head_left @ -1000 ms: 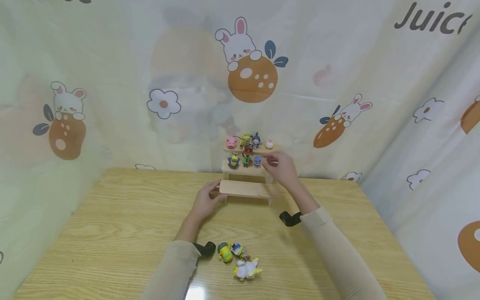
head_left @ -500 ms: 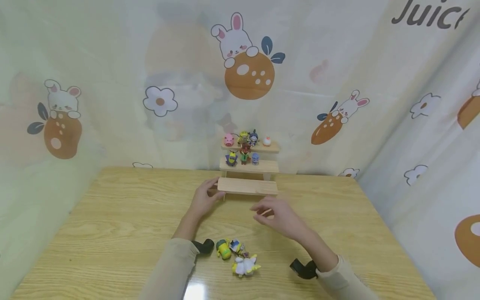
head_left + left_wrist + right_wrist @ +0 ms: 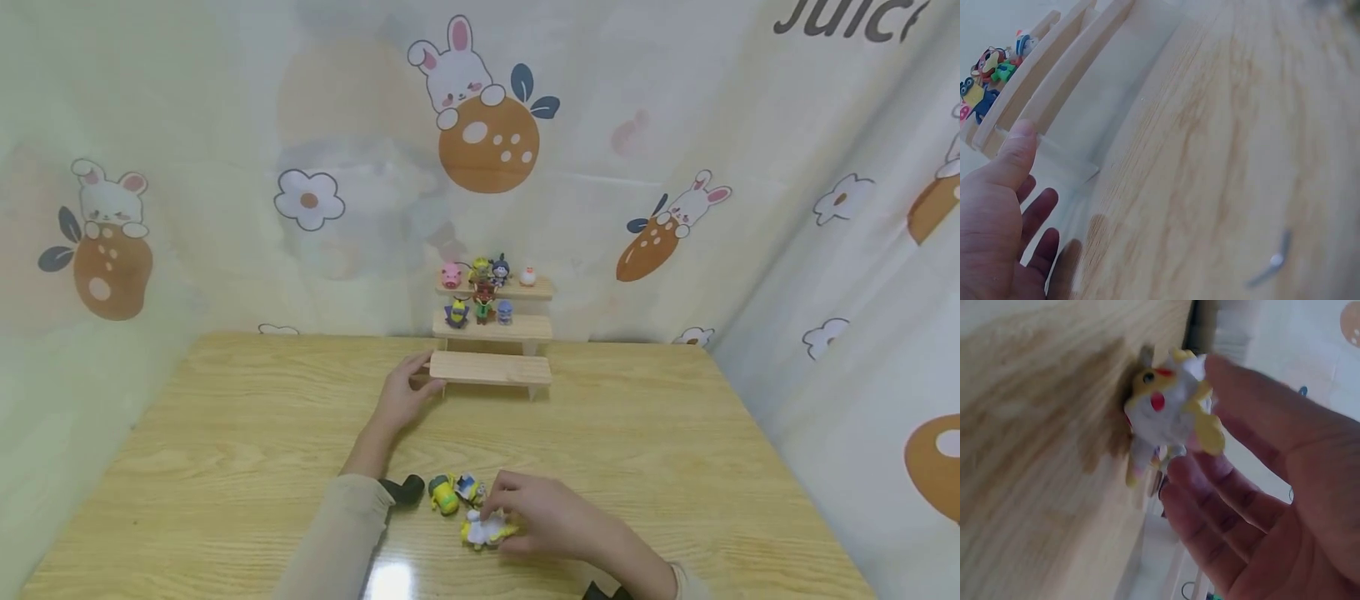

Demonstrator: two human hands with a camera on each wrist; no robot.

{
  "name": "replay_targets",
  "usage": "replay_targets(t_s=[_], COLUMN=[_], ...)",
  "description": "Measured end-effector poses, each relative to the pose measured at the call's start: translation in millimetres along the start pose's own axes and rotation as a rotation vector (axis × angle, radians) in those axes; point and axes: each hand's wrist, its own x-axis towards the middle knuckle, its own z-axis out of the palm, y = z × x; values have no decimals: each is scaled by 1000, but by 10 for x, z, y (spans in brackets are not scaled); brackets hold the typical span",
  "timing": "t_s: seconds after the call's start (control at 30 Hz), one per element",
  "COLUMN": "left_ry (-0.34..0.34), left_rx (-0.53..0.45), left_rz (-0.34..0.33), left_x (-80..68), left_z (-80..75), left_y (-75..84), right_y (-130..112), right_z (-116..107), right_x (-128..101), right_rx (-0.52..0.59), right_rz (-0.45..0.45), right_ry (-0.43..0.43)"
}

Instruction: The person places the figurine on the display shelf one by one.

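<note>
Left hand (image 3: 402, 394): thumb and fingers hold the left end of the lowest step of the wooden stair shelf (image 3: 491, 367), so it seems to keep it steady.
Right hand (image 3: 543, 520): fingers curl on the white and yellow figure (image 3: 483, 532), which lies on the counter (image 3: 225, 433) near the front edge, beside two other small figures (image 3: 456, 492).
Shelf: seven figures stand on the upper steps; the lowest step is free.
Change: one second ago the right hand was up at the middle step; now it is down at the loose figures. The left hand has not moved.

Figures (image 3: 468, 500) — before stepped shelf (image 3: 491, 368)
</note>
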Motion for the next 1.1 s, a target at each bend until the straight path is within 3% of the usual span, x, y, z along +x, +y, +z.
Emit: replay_targets(t_s=[0.73, 0.83, 1.1], left_ry=[9, 2, -3], left_rx=[-1, -14, -15], left_rz=[8, 8, 19], left_x=[-7, -15, -12], left_z=[-9, -11, -7], left_y=[14, 22, 20], right_y=[-18, -8, 106], right_z=[281, 303, 198], right_x=[71, 79, 73], right_rx=[-131, -86, 167], right_rz=[22, 73, 167], right_ry=[129, 143, 80])
